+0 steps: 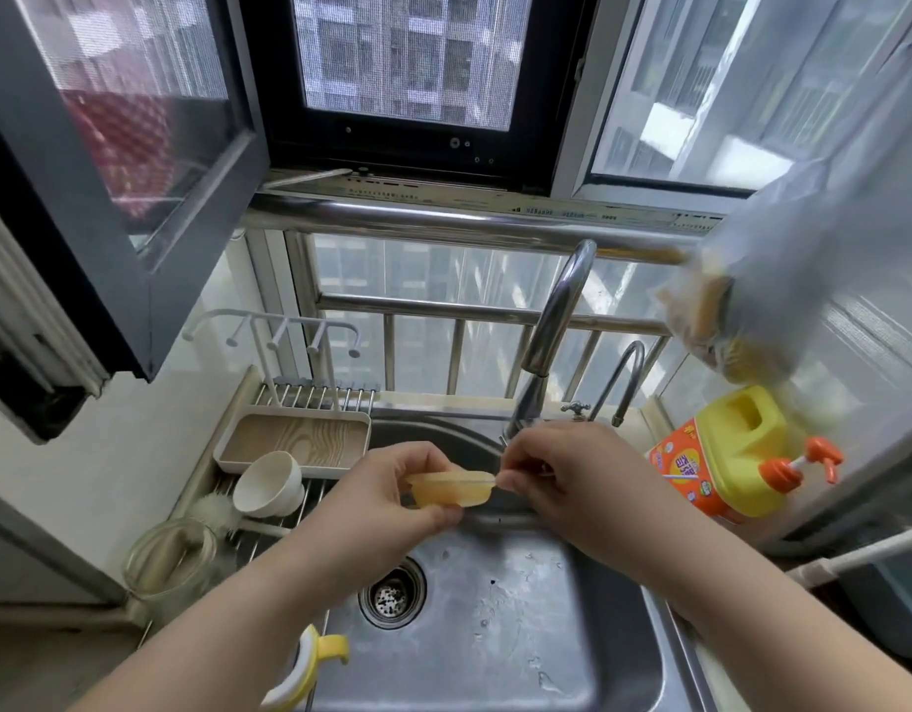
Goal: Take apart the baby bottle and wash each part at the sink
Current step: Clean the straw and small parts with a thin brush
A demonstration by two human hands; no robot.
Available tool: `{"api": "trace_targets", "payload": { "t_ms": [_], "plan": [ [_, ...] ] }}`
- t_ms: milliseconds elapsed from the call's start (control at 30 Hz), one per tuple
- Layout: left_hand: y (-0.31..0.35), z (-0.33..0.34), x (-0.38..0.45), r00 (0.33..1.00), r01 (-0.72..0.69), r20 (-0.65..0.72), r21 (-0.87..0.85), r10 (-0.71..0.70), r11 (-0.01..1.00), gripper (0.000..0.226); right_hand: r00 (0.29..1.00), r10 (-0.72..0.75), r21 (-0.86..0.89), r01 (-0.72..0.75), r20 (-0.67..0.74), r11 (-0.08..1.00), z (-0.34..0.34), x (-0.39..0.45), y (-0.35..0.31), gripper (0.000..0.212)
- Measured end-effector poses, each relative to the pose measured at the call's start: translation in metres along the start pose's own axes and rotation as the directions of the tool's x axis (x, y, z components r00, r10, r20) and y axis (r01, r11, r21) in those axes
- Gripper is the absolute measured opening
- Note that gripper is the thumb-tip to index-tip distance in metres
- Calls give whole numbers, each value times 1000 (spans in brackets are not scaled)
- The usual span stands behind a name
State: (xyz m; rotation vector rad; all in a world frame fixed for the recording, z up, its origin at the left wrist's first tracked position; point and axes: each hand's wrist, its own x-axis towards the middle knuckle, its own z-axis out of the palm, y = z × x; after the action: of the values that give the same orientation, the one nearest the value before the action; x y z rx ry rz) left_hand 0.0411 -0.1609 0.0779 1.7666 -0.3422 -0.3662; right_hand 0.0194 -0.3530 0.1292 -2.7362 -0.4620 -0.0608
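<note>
Looking down from the head view, over the sink:
Left hand: the left hand (pixel 392 480) holds a translucent yellow silicone bottle part (pixel 451 488) between thumb and curled fingers, above the sink basin.
Right hand: the right hand (pixel 562 475) pinches something thin at the right edge of the yellow part; what it is cannot be made out, its fingertips meeting just beside that edge.
Bottle part position: held in the air between both hands, just in front of the faucet base, above the back half of the basin.
Sink: a stainless steel sink (pixel 572 634) with water drops on its floor and a round drain strainer (pixel 392 593) left of centre.
Faucets: a tall curved faucet (pixel 559 310) rises behind the hands; a smaller curved tap (pixel 621 375) stands to its right.
Handle ring: a yellow and white bottle handle ring (pixel 310 665) lies at the sink's left front edge.
Glass jar: a clear jar (pixel 171 562) stands on the rack left of the sink, possibly the bottle body; hard to tell.
Drying rack: a white bowl (pixel 266 483) lies tipped on the wire rack, beside a wood-pattern tray (pixel 294 439).
Detergent: a yellow dish soap jug (pixel 726 454) with an orange pump stands right of the sink.
Window: a dark-framed window (pixel 407 69) is above the faucet.
</note>
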Motion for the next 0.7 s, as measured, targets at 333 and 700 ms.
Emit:
{"api": "trace_targets", "payload": {
  "t_ms": [333,700],
  "plan": [
    [3,3,-1,999,5,-42,-149,-11,989,16,998,54,87,-50,-42,995,-6,-6,8,7],
    [6,4,-2,999,-39,-34,-216,33,976,19,998,47,90,-43,-35,995,-3,-7,3,8]
  ]
}}
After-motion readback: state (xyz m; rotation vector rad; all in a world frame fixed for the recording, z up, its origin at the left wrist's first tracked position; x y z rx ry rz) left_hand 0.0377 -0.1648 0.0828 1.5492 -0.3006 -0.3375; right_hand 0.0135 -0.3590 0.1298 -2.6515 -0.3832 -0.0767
